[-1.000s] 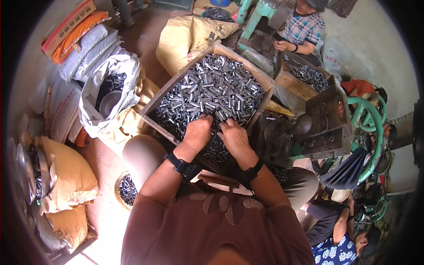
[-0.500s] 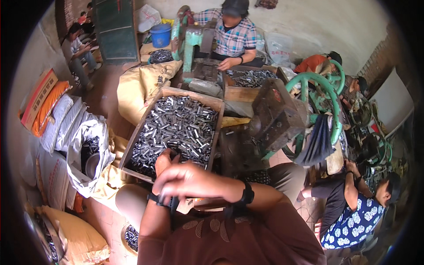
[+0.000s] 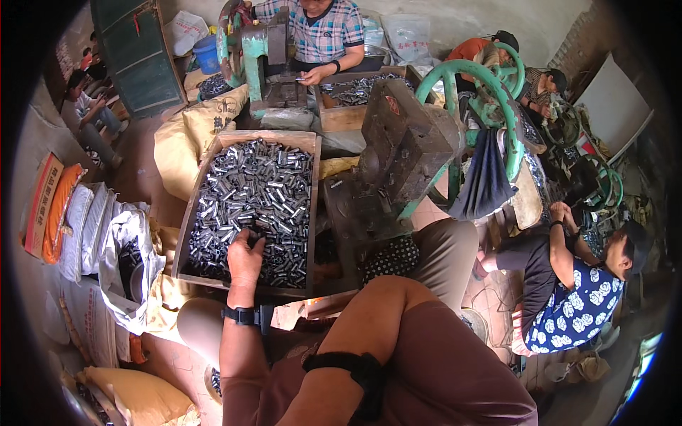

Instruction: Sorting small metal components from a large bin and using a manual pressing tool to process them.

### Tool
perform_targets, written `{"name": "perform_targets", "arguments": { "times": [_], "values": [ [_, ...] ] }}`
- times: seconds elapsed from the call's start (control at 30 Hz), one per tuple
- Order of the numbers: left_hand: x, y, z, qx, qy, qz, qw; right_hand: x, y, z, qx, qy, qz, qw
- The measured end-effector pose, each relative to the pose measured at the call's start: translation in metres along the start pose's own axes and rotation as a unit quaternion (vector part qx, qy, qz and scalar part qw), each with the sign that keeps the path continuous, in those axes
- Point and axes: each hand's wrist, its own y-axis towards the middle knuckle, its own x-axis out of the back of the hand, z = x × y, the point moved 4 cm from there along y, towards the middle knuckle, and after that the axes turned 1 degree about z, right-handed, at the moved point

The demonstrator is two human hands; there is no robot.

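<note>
Just in front of me stands a wooden box heaped with short shiny metal tubes. My left hand reaches into the near part of the heap, its fingers curled down among the tubes and the thumb close to them. What lies between those fingertips is hidden. My right arm is sharply bent, with the elbow pointing forward and the forearm running back to the lower edge. The right hand itself is out of the picture.
Right of the box stands a dark metal press with a green handwheel and a hanging dark cloth. Across sits a person in a checked shirt; another in a flowered shirt sits right. Sacks line the left.
My right hand, blurred over the left forearm before, has drawn back toward me and left the picture. The left hand stays in the tubes. The whole view has shifted and tilted.
</note>
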Motion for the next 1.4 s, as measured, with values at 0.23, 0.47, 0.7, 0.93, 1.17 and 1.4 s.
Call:
{"name": "perform_targets", "arguments": {
  "times": [0.23, 0.47, 0.7, 0.93, 1.17, 1.4],
  "values": [
    [0.000, -0.001, 0.005, -0.042, 0.005, -0.013, 0.999, 0.003, -0.006, 0.003, -0.003, -0.046, -0.027, 0.999],
    [0.002, 0.000, 0.002, -0.039, -0.001, -0.009, 0.999, 0.005, -0.024, 0.012, 0.008, -0.095, -0.070, 0.993],
    [-0.003, 0.002, -0.010, -0.055, -0.001, 0.003, 0.998, 0.007, -0.030, 0.018, 0.008, -0.127, -0.087, 0.988],
    [-0.002, 0.000, 0.006, -0.026, -0.002, 0.010, 1.000, 0.009, -0.034, 0.018, 0.005, -0.148, -0.100, 0.984],
    [-0.002, -0.001, -0.005, -0.036, -0.010, 0.011, 0.999, 0.013, -0.037, 0.016, 0.004, -0.167, -0.108, 0.980],
    [-0.003, -0.002, -0.005, -0.047, -0.018, 0.007, 0.999, 0.014, -0.042, 0.015, 0.005, -0.188, -0.122, 0.975]
  ]
}}
